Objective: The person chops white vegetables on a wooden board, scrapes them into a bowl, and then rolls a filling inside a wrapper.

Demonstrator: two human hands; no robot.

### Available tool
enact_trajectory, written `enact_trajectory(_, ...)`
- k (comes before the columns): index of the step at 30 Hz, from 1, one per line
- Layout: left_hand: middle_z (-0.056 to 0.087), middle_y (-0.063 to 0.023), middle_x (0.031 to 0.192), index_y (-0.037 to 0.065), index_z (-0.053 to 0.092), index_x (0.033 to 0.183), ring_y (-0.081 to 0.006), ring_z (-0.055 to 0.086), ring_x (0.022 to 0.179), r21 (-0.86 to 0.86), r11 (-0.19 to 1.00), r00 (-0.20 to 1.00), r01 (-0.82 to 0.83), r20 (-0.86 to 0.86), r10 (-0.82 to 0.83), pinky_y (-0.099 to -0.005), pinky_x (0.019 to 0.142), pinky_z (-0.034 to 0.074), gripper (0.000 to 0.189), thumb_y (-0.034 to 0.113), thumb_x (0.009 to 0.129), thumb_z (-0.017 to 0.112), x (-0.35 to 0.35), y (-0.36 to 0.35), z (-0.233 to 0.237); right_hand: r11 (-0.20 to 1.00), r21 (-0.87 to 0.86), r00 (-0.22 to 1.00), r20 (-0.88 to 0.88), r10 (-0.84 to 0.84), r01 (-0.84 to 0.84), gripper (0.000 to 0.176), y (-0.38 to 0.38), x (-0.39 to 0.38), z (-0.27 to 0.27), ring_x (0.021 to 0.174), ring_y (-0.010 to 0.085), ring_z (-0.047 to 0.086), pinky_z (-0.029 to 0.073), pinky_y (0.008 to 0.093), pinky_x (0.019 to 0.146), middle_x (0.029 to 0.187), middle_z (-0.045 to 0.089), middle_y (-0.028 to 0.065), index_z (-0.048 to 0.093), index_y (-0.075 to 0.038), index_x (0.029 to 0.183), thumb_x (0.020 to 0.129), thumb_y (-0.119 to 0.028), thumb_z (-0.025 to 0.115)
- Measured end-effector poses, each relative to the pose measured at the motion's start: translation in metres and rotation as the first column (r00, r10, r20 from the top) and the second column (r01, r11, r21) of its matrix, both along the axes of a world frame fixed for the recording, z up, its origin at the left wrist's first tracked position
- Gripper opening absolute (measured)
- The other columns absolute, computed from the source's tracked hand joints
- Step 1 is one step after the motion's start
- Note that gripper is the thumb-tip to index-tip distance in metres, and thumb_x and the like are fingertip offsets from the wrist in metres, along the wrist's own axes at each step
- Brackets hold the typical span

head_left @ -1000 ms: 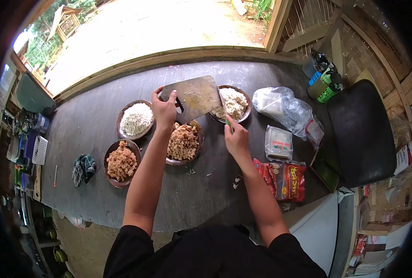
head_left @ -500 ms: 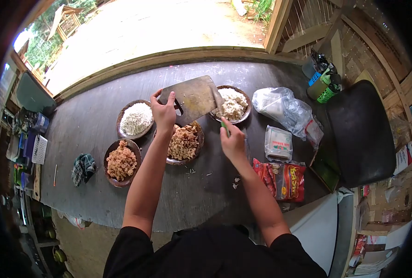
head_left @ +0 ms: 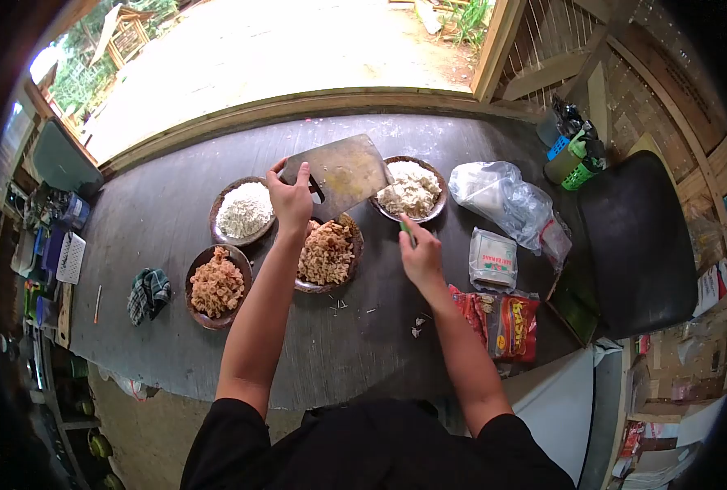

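Note:
My left hand (head_left: 292, 196) is closed around the slotted handle end of a worn cutting board (head_left: 345, 173), held tilted above the table. Its right edge reaches the rim of a bowl of pale, whitish shredded food (head_left: 412, 189). In my right hand (head_left: 421, 255) is a knife with a green handle (head_left: 408, 230); the blade points away from me toward the board's right edge and is hard to make out. Below the board is a bowl of brown crumbly chunks (head_left: 326, 253), partly covered by my left hand and the board.
Left of my arm are a bowl of white flour-like powder (head_left: 244, 211) and another bowl of brown chunks (head_left: 216, 283). A checked cloth (head_left: 149, 296) lies farther left. On the right are plastic bags (head_left: 502, 196), a white packet (head_left: 492, 259), a red packet (head_left: 515, 327) and a black chair (head_left: 637, 237).
My right hand with the knife has shifted slightly right and toward me, drawing away from the board's right edge. The board stays nearly in place in my left hand.

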State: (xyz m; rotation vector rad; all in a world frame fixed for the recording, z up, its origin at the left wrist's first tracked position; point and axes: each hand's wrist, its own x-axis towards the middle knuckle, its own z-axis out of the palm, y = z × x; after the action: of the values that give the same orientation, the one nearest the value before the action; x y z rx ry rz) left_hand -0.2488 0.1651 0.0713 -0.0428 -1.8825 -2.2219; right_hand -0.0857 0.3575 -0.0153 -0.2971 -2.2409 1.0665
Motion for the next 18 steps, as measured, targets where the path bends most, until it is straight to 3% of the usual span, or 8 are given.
enact_trajectory(4, 0.062, -0.0154, 0.117, -0.001, 0.05, 0.13, -0.0185, 0.065, 0.097, -0.05, 0.999, 1.0, -0.016, 0.023, 0.017, -0.0308, 0.074, 0.061, 0.042, 0.015, 0.098, 0.071, -0.004, -0.009, -0.007, 0.998, 0.066, 0.996, -0.087, 0.015, -0.009, 0.038, 0.0, -0.011, 0.017, 0.089, 0.0398, 0.069, 0.054, 0.0473, 0.081, 0.095, 0.07, 0.0222, 0.068, -0.009, 0.132, 0.094, -0.012, 0.065)
enact_trajectory(9, 0.062, -0.0152, 0.118, -0.001, 0.05, 0.131, -0.0181, 0.065, 0.099, -0.041, 0.996, 0.997, 0.076, 0.013, -0.076, -0.0283, 0.08, 0.056, 0.042, 0.013, 0.098, 0.072, 0.006, -0.006, -0.003, 0.989, 0.048, 0.99, 0.023, 0.136, -0.137, 0.038, -0.014, -0.032, 0.047, 0.095, 0.0412, 0.07, 0.055, 0.0452, 0.085, 0.104, 0.072, 0.0251, 0.067, -0.007, 0.132, 0.095, -0.012, 0.062)
enact_trajectory(11, 0.062, -0.0149, 0.118, 0.0, 0.05, 0.131, -0.018, 0.065, 0.099, -0.045, 0.996, 0.997, 0.073, 0.006, -0.073, -0.0281, 0.082, 0.055, 0.042, 0.013, 0.098, 0.072, 0.006, -0.007, -0.003, 0.999, 0.017, 0.999, 0.007, 0.035, -0.035, 0.038, -0.004, -0.035, 0.041, 0.097, 0.0416, 0.071, 0.055, 0.0456, 0.087, 0.106, 0.072, 0.0262, 0.068, -0.007, 0.131, 0.094, -0.013, 0.062)
enact_trajectory(12, 0.063, -0.0147, 0.117, 0.0, 0.05, 0.13, -0.0178, 0.065, 0.098, -0.049, 0.996, 0.997, 0.071, 0.001, -0.071, -0.0279, 0.083, 0.054, 0.041, 0.013, 0.098, 0.072, 0.007, -0.008, -0.002, 0.998, -0.067, 0.987, 0.161, -0.01, 0.021, 0.037, 0.003, -0.031, 0.044, 0.1, 0.0412, 0.071, 0.055, 0.0458, 0.089, 0.11, 0.071, 0.0274, 0.07, -0.007, 0.13, 0.094, -0.015, 0.062)
enact_trajectory(13, 0.063, -0.0147, 0.117, 0.0, 0.05, 0.13, -0.0178, 0.065, 0.098, -0.047, 0.997, 0.998, 0.067, 0.002, -0.067, -0.0279, 0.083, 0.054, 0.041, 0.013, 0.098, 0.072, 0.006, -0.011, -0.003, 0.998, -0.065, 0.987, 0.162, -0.006, 0.017, 0.037, 0.011, -0.025, 0.04, 0.1, 0.0412, 0.071, 0.055, 0.0458, 0.089, 0.11, 0.071, 0.0274, 0.07, -0.007, 0.13, 0.094, -0.015, 0.062)
enact_trajectory(16, 0.063, -0.0148, 0.117, 0.0, 0.05, 0.13, -0.0181, 0.066, 0.097, -0.019, 0.999, 0.999, 0.042, 0.017, -0.042, -0.0282, 0.081, 0.056, 0.04, 0.013, 0.098, 0.071, 0.006, -0.013, 0.002, 0.991, -0.005, 0.979, 0.157, -0.132, 0.134, 0.037, 0.039, -0.016, 0.022, 0.095, 0.0401, 0.072, 0.056, 0.0467, 0.086, 0.105, 0.073, 0.0263, 0.071, -0.008, 0.129, 0.094, -0.018, 0.062)
enact_trajectory(18, 0.062, -0.015, 0.116, 0.0, 0.049, 0.131, -0.0178, 0.066, 0.096, 0.023, 0.998, 0.998, 0.052, 0.023, -0.052, -0.0293, 0.077, 0.059, 0.04, 0.012, 0.099, 0.07, 0.013, -0.012, 0.011, 0.973, 0.024, 0.96, 0.154, -0.232, 0.231, 0.038, 0.054, -0.011, 0.008, 0.073, 0.0263, 0.072, 0.055, 0.0384, 0.072, 0.079, 0.073, 0.0146, 0.071, -0.014, 0.131, 0.095, -0.022, 0.065)
